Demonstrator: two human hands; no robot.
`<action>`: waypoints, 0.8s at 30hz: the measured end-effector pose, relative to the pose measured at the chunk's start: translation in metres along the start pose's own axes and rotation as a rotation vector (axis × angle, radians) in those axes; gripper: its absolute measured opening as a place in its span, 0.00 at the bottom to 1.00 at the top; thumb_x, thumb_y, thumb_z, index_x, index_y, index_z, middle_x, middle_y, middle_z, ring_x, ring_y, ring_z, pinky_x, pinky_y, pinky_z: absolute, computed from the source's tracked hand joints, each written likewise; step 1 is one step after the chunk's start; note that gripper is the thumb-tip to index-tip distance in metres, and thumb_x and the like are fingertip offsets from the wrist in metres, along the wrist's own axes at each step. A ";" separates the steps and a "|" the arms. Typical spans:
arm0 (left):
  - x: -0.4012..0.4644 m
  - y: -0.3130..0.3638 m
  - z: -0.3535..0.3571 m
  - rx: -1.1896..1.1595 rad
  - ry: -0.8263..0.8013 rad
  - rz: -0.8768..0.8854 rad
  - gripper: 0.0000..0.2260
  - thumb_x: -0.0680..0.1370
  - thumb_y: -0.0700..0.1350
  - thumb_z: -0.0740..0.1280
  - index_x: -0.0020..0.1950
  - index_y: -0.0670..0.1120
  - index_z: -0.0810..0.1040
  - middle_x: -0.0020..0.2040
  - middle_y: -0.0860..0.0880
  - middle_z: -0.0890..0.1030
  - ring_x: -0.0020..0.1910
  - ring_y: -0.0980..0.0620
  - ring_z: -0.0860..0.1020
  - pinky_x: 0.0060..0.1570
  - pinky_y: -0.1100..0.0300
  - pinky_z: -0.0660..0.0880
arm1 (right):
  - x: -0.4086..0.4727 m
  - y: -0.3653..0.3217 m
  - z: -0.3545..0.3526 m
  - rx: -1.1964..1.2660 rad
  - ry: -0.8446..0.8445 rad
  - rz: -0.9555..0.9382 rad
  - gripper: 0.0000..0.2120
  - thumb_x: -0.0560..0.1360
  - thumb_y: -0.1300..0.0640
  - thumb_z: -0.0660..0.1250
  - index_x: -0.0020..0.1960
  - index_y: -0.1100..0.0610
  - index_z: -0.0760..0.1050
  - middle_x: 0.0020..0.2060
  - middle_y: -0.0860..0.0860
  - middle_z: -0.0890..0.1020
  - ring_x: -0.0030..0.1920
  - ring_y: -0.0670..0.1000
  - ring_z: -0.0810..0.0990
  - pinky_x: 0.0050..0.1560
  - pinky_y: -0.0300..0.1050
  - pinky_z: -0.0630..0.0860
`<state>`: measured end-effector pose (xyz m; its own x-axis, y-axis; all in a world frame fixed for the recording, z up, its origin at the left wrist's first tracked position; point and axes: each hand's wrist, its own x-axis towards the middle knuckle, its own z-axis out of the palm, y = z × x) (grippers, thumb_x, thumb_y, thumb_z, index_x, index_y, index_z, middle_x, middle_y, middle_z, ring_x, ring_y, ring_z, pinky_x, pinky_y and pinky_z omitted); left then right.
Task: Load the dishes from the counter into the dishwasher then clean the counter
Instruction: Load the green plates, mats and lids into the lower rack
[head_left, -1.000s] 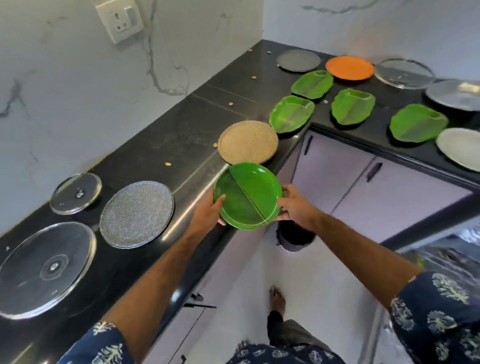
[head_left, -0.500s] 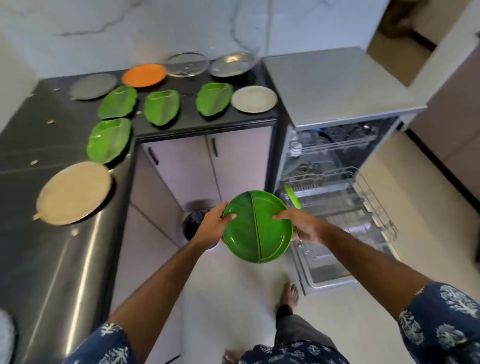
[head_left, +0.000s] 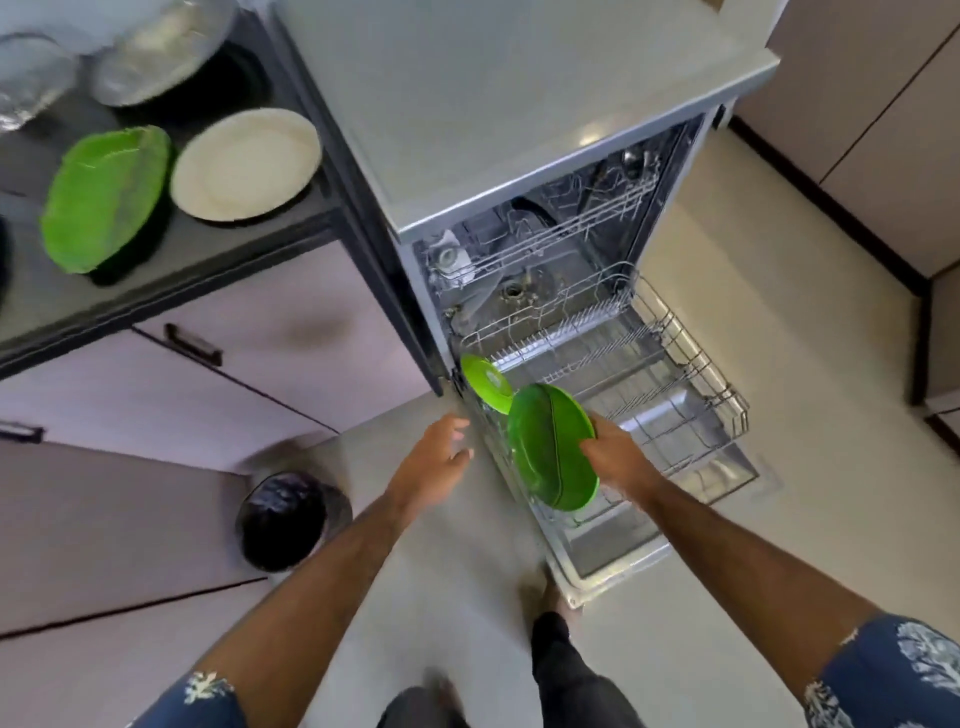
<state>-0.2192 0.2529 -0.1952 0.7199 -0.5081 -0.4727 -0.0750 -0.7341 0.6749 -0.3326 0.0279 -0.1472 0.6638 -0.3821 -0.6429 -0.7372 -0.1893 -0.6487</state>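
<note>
My right hand (head_left: 613, 457) grips a round green plate (head_left: 550, 447), tilted on edge over the near left end of the pulled-out lower rack (head_left: 675, 364) of the open dishwasher (head_left: 519, 130). A second green plate (head_left: 485, 382) stands in that rack just behind it. Left of the held plate, my left hand (head_left: 434, 457) hangs free with fingers spread and nothing in it. On the dark counter (head_left: 208, 249) at the upper left lie a green leaf-shaped plate (head_left: 106, 200), a white plate (head_left: 247, 163) and two steel or glass plates (head_left: 156, 49).
A black-lined bin (head_left: 285, 519) stands on the floor by the pale cabinet doors (head_left: 234, 364), left of my arms. The dishwasher's upper rack (head_left: 545, 239) is pushed in. My feet are on the light floor below. Beige cupboards line the right side.
I turned from the counter to the dishwasher, carrying the green plate. My left hand let go of it; only my right hand holds it now, lowered over the lower rack.
</note>
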 end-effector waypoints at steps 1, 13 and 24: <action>0.027 -0.009 0.010 0.008 0.003 -0.008 0.17 0.80 0.40 0.66 0.69 0.44 0.71 0.63 0.44 0.74 0.59 0.45 0.78 0.59 0.55 0.72 | 0.030 0.006 0.000 -0.024 0.015 -0.018 0.15 0.73 0.62 0.60 0.58 0.57 0.77 0.52 0.60 0.82 0.49 0.57 0.80 0.52 0.50 0.78; 0.265 -0.113 0.103 0.243 0.116 0.128 0.29 0.74 0.39 0.73 0.74 0.41 0.67 0.71 0.38 0.70 0.70 0.39 0.69 0.68 0.49 0.67 | 0.287 0.061 0.056 -0.450 0.236 -0.301 0.15 0.77 0.63 0.59 0.64 0.60 0.68 0.49 0.67 0.80 0.49 0.68 0.80 0.48 0.57 0.76; 0.308 -0.164 0.114 0.426 0.219 0.227 0.35 0.75 0.51 0.72 0.78 0.44 0.61 0.79 0.41 0.59 0.76 0.39 0.61 0.69 0.39 0.67 | 0.358 0.052 0.115 -0.619 0.257 -0.467 0.17 0.79 0.60 0.59 0.68 0.60 0.66 0.53 0.62 0.80 0.50 0.66 0.81 0.47 0.55 0.75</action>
<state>-0.0642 0.1655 -0.5165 0.7768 -0.6032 -0.1812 -0.4869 -0.7576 0.4347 -0.1184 -0.0151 -0.4577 0.9256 -0.3214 -0.1998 -0.3778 -0.8170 -0.4357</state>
